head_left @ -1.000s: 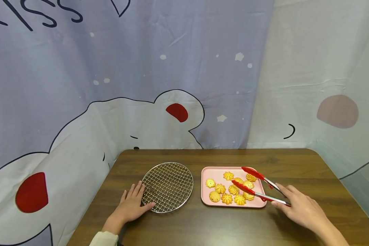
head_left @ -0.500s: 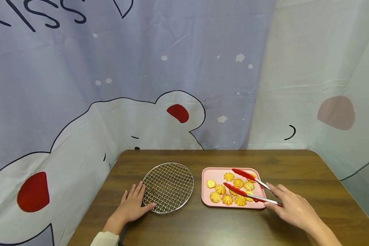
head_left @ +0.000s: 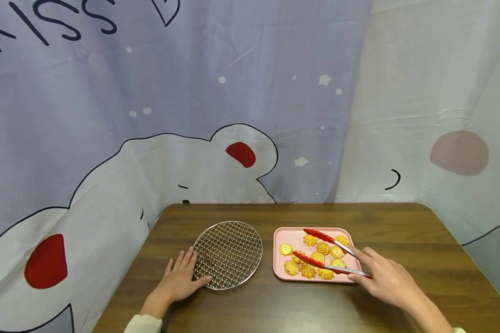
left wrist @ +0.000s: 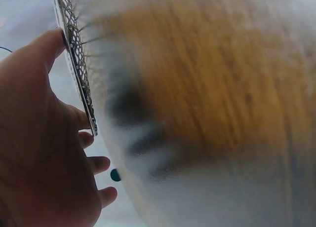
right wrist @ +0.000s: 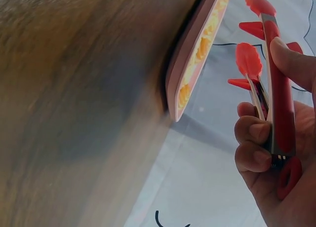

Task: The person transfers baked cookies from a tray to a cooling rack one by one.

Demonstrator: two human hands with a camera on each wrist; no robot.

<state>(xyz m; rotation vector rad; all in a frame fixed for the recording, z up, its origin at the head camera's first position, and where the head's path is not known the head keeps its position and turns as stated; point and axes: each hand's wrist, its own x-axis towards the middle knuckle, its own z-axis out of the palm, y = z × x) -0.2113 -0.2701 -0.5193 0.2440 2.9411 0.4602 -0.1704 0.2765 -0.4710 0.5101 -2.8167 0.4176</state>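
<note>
My left hand [head_left: 177, 280] lies flat at the left edge of a round wire rack [head_left: 228, 254], fingers spread and thumb at the rim. In the left wrist view the rack's edge [left wrist: 79, 64] meets the thumb and a finger. My right hand [head_left: 387, 277] grips metal tongs [head_left: 312, 262] with red tips, fingers curled round the handle in the right wrist view. The tongs' arms stand apart over a pink tray [head_left: 282, 234] of yellow piped cookies [head_left: 291, 268]. Nothing shows pinched between the red tips [right wrist: 248, 59]. The arms partly cover some cookies.
Rack and tray stand side by side on a brown wooden table [head_left: 250, 307], with a gap between them. A printed curtain [head_left: 216, 101] hangs behind the table's far edge.
The right hand has moved left with the tongs, whose red tips have passed from the tray's right part to above its middle. The left hand and the rack stay in place.
</note>
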